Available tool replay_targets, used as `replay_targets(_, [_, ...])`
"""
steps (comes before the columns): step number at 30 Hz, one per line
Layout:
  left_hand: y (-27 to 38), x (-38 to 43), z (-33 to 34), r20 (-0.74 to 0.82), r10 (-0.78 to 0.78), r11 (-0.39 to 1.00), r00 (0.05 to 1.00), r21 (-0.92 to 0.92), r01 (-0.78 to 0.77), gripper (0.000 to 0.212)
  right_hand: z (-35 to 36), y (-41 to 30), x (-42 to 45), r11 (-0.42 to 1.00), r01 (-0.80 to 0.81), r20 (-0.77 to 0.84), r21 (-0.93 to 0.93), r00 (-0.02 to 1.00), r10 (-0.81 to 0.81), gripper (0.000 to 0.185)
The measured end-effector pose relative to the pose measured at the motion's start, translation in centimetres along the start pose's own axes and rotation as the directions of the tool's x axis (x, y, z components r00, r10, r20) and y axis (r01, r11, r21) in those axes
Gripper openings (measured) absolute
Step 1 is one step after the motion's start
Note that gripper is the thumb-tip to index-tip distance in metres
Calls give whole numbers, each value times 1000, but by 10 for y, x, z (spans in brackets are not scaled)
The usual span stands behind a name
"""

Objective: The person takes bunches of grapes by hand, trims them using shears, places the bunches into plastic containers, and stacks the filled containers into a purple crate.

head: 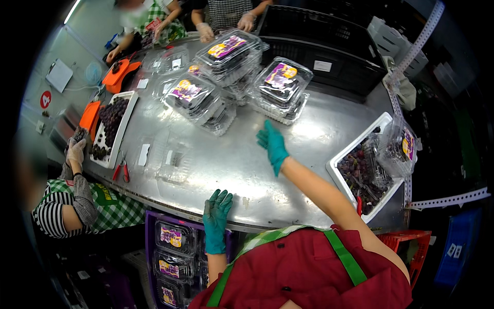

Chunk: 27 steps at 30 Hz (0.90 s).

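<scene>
Both of my hands wear green rubber gloves and hold nothing. My right hand [273,146] reaches over the middle of the steel table [247,162], fingers spread a little. Just beyond its fingertips stands a stack of clear plastic clamshell boxes [283,83] with purple and yellow labels. My left hand [217,216] is at the table's front edge, palm showing and fingers apart. Farther left on the table are more stacked labelled clamshells [193,96], with a taller pile of clamshells [231,54] behind them. Dark contents show through the lids.
At right, a white tray [335,166] holds grapes and clamshells. A black crate [297,63] stands behind. At left are a grape tray [129,112], red-handled snips [122,170] and a co-worker's gloved hand [75,150]. A purple crate [149,239] of boxes sits below the edge.
</scene>
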<state>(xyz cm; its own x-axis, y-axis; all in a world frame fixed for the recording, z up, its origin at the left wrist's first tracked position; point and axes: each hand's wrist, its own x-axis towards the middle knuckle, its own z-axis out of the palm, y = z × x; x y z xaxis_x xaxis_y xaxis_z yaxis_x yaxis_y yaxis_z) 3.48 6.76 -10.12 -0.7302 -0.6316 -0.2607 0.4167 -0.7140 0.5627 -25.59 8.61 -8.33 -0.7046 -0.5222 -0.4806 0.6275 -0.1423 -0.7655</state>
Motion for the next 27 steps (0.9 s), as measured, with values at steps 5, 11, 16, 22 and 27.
replay_targets(5, [-20,25,36,94,-134,981,986,156,119,49,-35,-54,38,1000,26,-73,16,997,-25,42])
replay_targets(11, [-35,47,59,135,-277,923,951,311,225,48,-20,-69,36,996,-45,-51,76,998,49,37])
replay_targets(16, [-45,60,78,177,-355,886,918,376,270,47,-38,-56,58,988,140,-154,-66,977,-149,21])
replay_targets(22, [-43,118,75,191,-314,846,930,501,183,47,-62,-41,0,993,112,-135,-48,984,-118,9])
replay_targets(27, [-30,196,110,270,-159,804,950,593,-34,57,-124,-8,-65,992,55,-42,110,998,-51,12])
